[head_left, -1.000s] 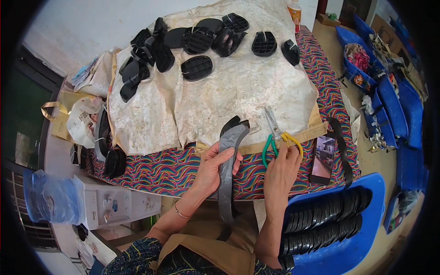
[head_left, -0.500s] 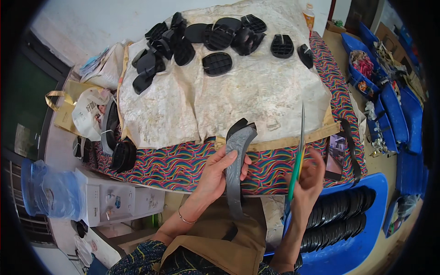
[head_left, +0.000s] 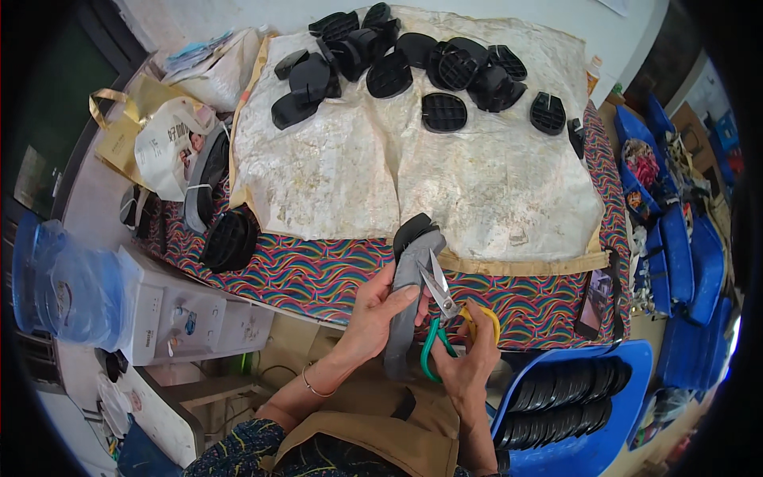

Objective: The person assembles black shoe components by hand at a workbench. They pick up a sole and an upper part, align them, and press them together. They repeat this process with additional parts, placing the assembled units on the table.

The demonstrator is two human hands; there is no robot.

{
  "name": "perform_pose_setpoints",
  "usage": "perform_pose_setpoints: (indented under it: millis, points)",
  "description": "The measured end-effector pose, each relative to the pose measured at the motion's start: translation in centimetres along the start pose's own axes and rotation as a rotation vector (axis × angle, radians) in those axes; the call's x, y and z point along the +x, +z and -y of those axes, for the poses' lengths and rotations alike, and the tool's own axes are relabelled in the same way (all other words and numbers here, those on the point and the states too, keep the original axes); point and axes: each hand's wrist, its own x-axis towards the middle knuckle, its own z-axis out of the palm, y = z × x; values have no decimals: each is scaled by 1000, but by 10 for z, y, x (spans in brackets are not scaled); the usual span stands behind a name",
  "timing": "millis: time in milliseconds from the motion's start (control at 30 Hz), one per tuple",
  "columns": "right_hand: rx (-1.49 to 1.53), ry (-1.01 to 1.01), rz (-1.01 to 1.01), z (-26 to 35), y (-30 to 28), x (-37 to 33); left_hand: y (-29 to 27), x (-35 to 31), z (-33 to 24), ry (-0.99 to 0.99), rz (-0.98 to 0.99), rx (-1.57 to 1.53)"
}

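Grey strip (head_left: 404,327), centre of frame: long axis near vertical, top end leaning right. Left hand (head_left: 373,318) clamped on grey strip; right hand (head_left: 470,367) gripping scissors (head_left: 447,308) by handles, blades spread, tips toward upper left over strip. Count: one strip, one scissors, one phone (head_left: 594,306) at right, one blue tub (head_left: 636,397) lower right. Black pieces (head_left: 443,112), top: overlapping, count uncertain. Tabletop (head_left: 334,274): wavy multicoloured cover, white sheet (head_left: 334,183) above. Water dispenser (head_left: 183,318), lower left.

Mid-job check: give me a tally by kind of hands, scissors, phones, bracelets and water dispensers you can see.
Hands, left hand and right hand: 2
Scissors: 1 pair
Phone: 1
Bracelet: 1
Water dispenser: 1
Total: 6
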Motion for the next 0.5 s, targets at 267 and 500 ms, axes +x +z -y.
perform_pose_setpoints:
  millis: [267, 500]
  points:
    - [652, 280, -12, 2, 11, 27, -5, -19, 5, -65, -19, 0]
    - [976, 409, -418, -14, -14, 45, -7, -24, 8, -95, -9, 30]
